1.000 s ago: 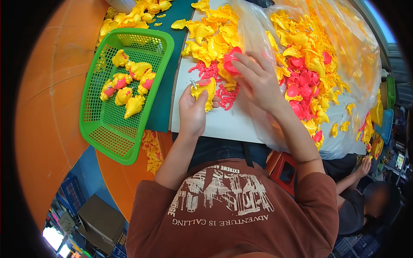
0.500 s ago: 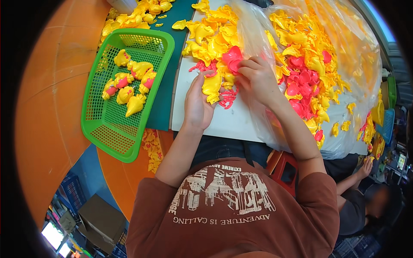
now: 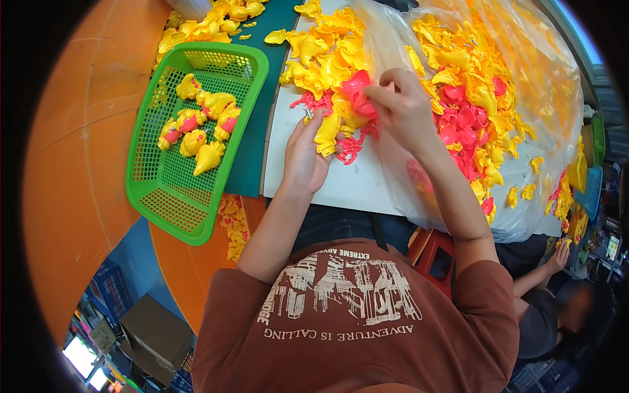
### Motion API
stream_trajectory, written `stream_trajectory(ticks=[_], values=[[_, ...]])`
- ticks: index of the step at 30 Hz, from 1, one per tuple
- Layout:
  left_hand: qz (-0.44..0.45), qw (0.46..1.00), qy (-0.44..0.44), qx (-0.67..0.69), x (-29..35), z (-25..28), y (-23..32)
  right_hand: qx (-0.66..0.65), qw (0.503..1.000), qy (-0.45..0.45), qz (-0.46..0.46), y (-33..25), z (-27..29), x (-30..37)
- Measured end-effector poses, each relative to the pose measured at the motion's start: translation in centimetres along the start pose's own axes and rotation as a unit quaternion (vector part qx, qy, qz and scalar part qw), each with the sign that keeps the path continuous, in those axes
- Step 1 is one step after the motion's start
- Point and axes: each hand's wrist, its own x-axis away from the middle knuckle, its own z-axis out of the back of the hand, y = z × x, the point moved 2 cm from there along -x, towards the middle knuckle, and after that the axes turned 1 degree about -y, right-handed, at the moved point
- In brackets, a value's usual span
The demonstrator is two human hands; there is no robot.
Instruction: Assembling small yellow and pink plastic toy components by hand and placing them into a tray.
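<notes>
My left hand (image 3: pixel 306 152) is closed round a yellow plastic shell piece (image 3: pixel 327 133), with a small metal pin (image 3: pixel 308 113) showing at the thumb tip. My right hand (image 3: pixel 405 108) has its fingers bent and pinched at the right edge of a glossy pink plastic shell (image 3: pixel 358 93); the exact grip is partly hidden. Beneath and between the hands lie a pink branching plastic piece (image 3: pixel 351 152) and another pink scrap (image 3: pixel 313 101). Just beyond the hands spreads a pile of yellow shell pieces (image 3: pixel 324 49) on the white board (image 3: pixel 278 131).
On the left, a green basket (image 3: pixel 135 164) holds several assembled yellow and pink figures (image 3: pixel 208 159). A clear plastic bag (image 3: pixel 386 39) with yellow pieces and pink shells (image 3: pixel 462 124) spreads at right. A red stool (image 3: pixel 436 262) stands beside me. Another person's hand (image 3: pixel 559 257) works at far right.
My right hand has risen slightly away from me, and the pink shell at its fingertips has tilted. The yellow piece in my left hand has turned a little.
</notes>
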Motion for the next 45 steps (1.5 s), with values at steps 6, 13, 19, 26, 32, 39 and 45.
stream_trajectory(ticks=[6, 13, 19, 26, 32, 39, 45], values=[[0.029, 0.995, -0.080, 0.054, 1.0, -2.3, 0.0, -0.147, 0.986, 0.000, 0.081, -3.5, 0.6, 1.3], [-0.114, 0.986, -0.076, -0.093, 1.6, -1.8, 0.6, -0.553, 0.728, -0.109, -0.390, -2.6, -0.2, 2.6], [-0.136, 0.989, -0.041, -0.048, 1.3, -1.5, 0.0, -0.576, 0.694, -0.210, -0.378, -2.6, -0.8, 3.0], [-0.078, 0.993, -0.053, 0.069, 1.5, -1.8, 0.7, -0.431, 0.820, -0.220, -0.307, -4.0, 1.2, 3.2], [-0.069, 0.996, -0.056, 0.031, 2.4, -3.0, 0.2, -0.357, 0.913, -0.063, -0.187, -5.9, -0.1, 2.7], [-0.088, 0.994, -0.059, 0.030, 2.6, -3.2, -0.1, -0.309, 0.932, -0.031, -0.187, -6.7, -0.5, 3.0], [-0.076, 0.989, -0.103, 0.080, 2.9, -3.7, -0.3, -0.369, 0.902, -0.006, -0.225, -7.1, -0.2, 3.0]])
